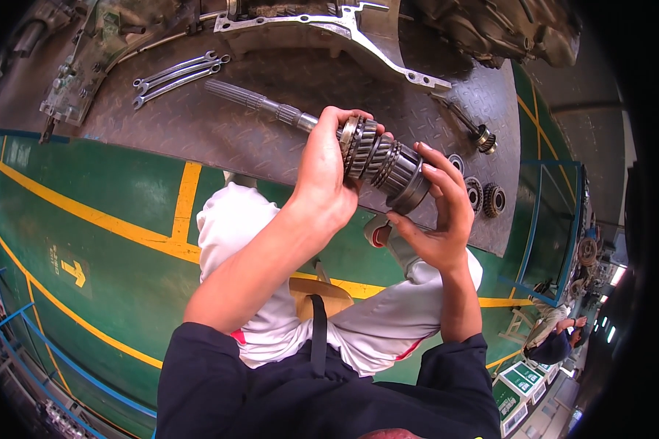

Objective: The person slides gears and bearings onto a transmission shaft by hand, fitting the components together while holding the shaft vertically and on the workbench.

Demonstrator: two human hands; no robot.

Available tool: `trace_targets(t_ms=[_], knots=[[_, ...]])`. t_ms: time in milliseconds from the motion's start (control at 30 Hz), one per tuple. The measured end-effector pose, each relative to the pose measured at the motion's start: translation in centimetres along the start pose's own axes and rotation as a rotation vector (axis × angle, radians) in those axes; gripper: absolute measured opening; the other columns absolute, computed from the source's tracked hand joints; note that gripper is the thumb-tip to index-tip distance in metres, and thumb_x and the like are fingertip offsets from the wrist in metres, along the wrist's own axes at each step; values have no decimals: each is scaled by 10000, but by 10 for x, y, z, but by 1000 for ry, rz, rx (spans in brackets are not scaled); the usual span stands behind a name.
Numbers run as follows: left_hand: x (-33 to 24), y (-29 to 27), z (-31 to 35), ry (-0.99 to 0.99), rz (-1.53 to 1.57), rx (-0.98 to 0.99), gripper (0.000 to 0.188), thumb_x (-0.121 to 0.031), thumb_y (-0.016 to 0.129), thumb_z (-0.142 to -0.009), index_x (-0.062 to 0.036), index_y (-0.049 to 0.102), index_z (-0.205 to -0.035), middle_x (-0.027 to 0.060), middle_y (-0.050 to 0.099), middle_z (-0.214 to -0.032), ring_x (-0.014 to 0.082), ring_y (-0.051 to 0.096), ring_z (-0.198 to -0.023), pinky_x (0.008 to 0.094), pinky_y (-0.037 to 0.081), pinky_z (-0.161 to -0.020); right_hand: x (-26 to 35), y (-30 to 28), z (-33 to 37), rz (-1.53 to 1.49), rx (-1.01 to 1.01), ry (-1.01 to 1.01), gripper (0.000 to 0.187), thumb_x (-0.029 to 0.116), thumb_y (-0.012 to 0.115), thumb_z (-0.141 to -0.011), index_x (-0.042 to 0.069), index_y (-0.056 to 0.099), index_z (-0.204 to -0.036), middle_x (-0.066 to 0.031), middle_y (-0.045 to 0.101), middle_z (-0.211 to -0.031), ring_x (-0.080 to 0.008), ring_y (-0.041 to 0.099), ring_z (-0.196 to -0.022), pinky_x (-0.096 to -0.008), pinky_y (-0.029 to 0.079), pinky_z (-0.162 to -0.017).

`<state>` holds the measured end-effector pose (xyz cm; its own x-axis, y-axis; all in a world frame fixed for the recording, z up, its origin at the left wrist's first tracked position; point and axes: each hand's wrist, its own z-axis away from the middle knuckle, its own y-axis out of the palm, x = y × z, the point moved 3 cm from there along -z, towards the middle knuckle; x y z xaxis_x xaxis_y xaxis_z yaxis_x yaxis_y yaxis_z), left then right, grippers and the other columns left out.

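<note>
A long steel gear shaft (271, 107) with a stack of toothed gears (377, 157) on it is held in the air above a chequer-plate steel sheet (220, 139). My left hand (328, 179) is wrapped around the shaft at the near end of the gear stack. My right hand (438, 219) cups the stack's other end, its fingers on the last ring. The splined thin end of the shaft points up and left. My knees in white trousers (249, 241) are below the hands.
Several spanners (176, 75) lie on the plate at upper left. A bare gearbox housing (329, 25) and other engine parts sit along the top. Loose gears (485, 197) and a small geared shaft (476, 132) lie at right. A green floor with yellow lines (102, 219) is below. Another person crouches at far right (556, 329).
</note>
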<state>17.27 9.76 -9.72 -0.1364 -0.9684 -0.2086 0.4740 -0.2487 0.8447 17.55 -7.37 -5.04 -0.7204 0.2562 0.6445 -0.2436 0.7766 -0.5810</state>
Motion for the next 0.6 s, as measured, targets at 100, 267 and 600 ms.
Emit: trace_targets(t_ms=[100,267,600], knots=[[0,0,1,-2,-9,-16,184,-226,573,-894,-60,647,-922,121,716,-869,261,713,-862,358,585,-806,0,0,0,21,5,-18,724,41,865,-648,38,540,-1295,-261,551,-1360,-391,594,-1212,-435,505,-995],[0,-1,1,-36,-46,-36,194,-234,574,-900,-57,648,-924,117,715,-866,256,714,-863,353,585,-805,1,0,-1,14,7,-11,721,41,864,-653,42,538,-1297,-259,552,-1360,-399,588,-1220,-444,502,-1000],[2,-1,-1,-48,-40,-35,199,-229,566,-902,-45,639,-925,126,708,-864,261,713,-860,364,586,-809,6,-6,-5,145,69,-122,723,60,866,-668,33,531,-1309,-256,551,-1365,-402,583,-1232,-456,498,-1013]])
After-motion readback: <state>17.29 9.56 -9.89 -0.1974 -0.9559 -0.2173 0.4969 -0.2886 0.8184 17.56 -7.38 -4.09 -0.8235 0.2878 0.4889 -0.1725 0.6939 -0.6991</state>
